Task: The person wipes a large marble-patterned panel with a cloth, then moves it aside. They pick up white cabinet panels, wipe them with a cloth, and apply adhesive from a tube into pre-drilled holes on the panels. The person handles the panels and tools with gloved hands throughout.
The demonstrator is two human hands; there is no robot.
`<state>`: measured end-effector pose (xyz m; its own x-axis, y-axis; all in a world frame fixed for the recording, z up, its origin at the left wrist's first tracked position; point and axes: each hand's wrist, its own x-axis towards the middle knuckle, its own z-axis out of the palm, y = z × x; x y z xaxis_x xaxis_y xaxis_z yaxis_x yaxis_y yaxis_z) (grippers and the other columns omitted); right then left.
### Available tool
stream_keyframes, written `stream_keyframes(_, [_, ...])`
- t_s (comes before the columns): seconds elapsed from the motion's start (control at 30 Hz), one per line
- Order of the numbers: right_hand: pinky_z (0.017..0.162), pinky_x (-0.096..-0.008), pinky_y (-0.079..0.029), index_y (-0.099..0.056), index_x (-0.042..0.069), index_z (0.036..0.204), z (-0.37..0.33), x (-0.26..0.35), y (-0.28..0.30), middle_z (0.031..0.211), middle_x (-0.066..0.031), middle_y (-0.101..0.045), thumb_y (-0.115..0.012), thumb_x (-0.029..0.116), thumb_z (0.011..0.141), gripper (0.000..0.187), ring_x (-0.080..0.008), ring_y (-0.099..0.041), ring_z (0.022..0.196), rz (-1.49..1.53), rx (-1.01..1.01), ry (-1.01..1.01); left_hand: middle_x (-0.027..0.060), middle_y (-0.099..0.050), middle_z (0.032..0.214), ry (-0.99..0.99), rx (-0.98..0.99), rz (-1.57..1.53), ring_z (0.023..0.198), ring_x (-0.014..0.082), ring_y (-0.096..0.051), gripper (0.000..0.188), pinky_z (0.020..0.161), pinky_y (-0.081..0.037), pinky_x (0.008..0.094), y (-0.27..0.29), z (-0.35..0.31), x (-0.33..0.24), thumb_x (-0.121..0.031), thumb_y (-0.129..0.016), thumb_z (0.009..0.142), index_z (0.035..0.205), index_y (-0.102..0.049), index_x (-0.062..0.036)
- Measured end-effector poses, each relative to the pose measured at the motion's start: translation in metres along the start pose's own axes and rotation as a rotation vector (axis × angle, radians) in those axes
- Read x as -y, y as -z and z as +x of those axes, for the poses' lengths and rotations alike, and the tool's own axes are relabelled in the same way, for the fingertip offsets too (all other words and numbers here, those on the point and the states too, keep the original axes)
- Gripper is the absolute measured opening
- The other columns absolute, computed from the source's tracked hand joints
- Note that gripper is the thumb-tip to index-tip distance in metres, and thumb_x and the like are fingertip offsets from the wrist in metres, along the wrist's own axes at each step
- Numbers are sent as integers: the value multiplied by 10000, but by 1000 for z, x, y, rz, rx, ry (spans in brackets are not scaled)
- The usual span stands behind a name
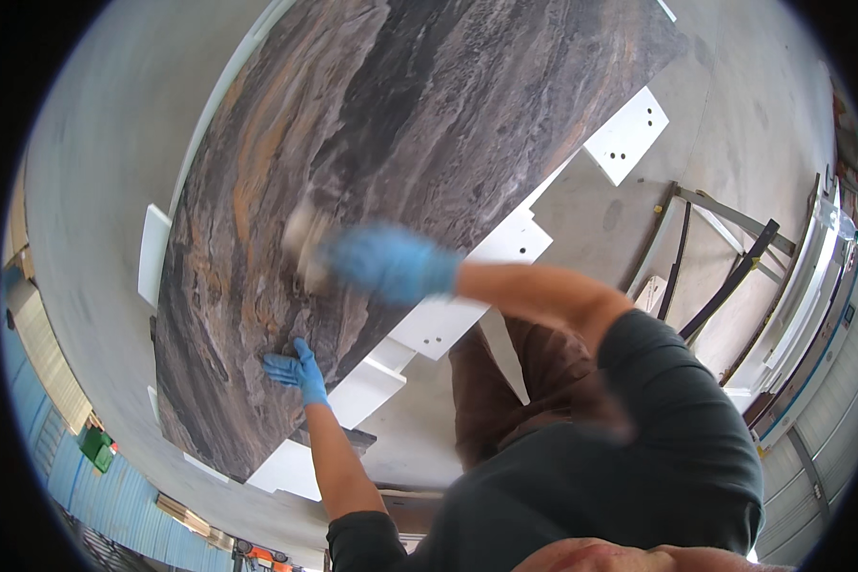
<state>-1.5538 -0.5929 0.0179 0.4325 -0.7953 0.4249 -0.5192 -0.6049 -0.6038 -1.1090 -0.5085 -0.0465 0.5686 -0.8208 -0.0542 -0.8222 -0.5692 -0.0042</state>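
1. The dark veined slab (419, 143) lies flat in front of the person, brown and orange streaks across its face, one end running out of view at the top; white boards (629, 138) jut out from beneath its edges, some with dark holes.

2. The left hand (298, 370), in a blue glove, rests with spread fingers on the slab near its lower end and has hold of nothing.

3. The right hand (386, 262), also gloved, seems closed on a pale pad (307, 246) over the slab; how tightly it grips cannot be told (both hand and pad are blurred).

4. By its look, the slab should be heavy and stiff, likely brittle at the corners, with a smooth face that could be slippery under gloves. The long edges, between the boards, look the best place to take hold, preferably from both sides. The pad is probably light and soft, best held from its back.

5. The near edge runs slantwise past the brown trousers (481, 391), so room there is tight, and the jutting boards could catch a leg. Grey floor (95, 191) stretches beyond the far edge; angled dark bars (732, 277) stand off to the right.
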Motion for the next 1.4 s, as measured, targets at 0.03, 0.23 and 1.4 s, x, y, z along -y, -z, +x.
stream_keyframes(0.03, [1090, -389, -508, -593, 52, 1351, 16, 27, -24, 1439, -176, -568, -591, 160, 960, 406, -313, -602, 1266, 582, 227, -12, 228, 7, 1733, 20, 9, 63, 1588, 461, -4, 1199, 1272, -26, 564, 3, -6, 0, -913, -326, 867, 1674, -37, -74])
stream_keyframes(0.23, [1012, -400, -550, -686, 15, 1232, -38, -91, -20, 1126, -158, -706, -596, 161, 991, 296, -280, -676, 1095, 285, -68, -149, 215, 57, 1735, -19, 93, 28, 1589, 447, 77, 1191, 1261, -15, 588, -7, 13, 4, -867, -401, 891, 1668, -5, -57])
stream_keyframes(1.4, [1142, -419, -423, -443, 129, 1585, -46, -86, 59, 1572, -103, -518, -329, 282, 1086, 535, -286, -513, 1415, 698, -1040, -1045, 335, 91, 1682, -147, 18, -157, 1530, 586, 99, 1248, 1191, -17, 730, 30, 80, 109, -833, -470, 883, 1641, 76, -5])
